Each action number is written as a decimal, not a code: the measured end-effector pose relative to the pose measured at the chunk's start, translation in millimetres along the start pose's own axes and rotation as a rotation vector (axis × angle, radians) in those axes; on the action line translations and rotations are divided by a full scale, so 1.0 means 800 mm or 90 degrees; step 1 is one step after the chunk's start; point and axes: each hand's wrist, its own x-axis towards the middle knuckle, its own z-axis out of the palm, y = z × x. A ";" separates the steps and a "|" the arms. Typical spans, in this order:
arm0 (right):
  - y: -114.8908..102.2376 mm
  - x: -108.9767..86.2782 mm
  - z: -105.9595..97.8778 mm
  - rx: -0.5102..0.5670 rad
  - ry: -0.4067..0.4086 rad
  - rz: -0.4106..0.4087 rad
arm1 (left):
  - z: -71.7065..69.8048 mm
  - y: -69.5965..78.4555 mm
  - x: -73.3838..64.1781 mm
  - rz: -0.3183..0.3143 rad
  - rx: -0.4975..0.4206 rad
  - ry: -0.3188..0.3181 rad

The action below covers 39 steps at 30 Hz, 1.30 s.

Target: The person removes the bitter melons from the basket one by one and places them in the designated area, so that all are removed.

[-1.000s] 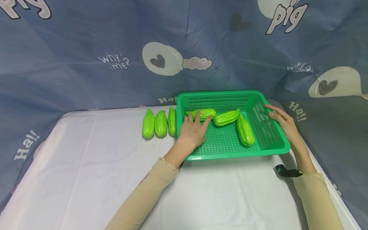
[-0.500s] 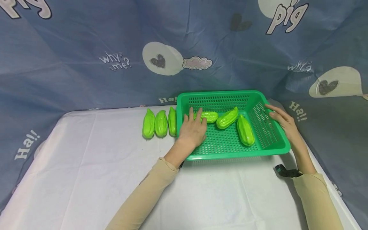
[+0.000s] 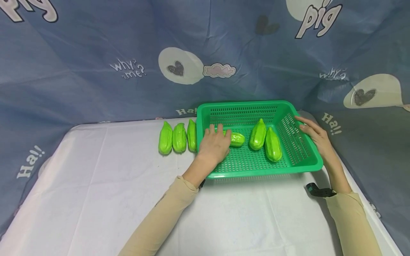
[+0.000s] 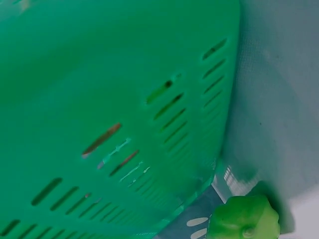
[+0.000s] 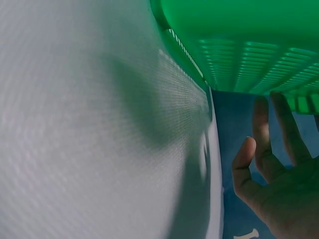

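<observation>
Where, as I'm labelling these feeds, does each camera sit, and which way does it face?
Head: worn on the head, facing forward and down at the green basket; left hand, right hand and sleeved forearms show.
Left wrist: on that wrist, facing the basket's slotted outer wall, with a green vegetable outside it; no clear view of the hand.
Right wrist: on that wrist, facing along the white cloth and the basket's outside; part of the right hand shows.
Shared: head and right wrist both show the basket and right hand.

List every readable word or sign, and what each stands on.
On the cloth:
"pig", upper right
"why's me?", left of centre
"why's", right, ending unclear
"Ha!!", left
"Ha!!", right
"Ha!", at the basket, ending unclear
Top-left letters: cut off
Left sleeve: dark mark, too small to read
</observation>
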 end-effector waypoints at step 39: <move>0.001 -0.001 0.000 0.009 -0.002 0.000 | -0.002 0.001 -0.001 0.054 -0.012 -0.096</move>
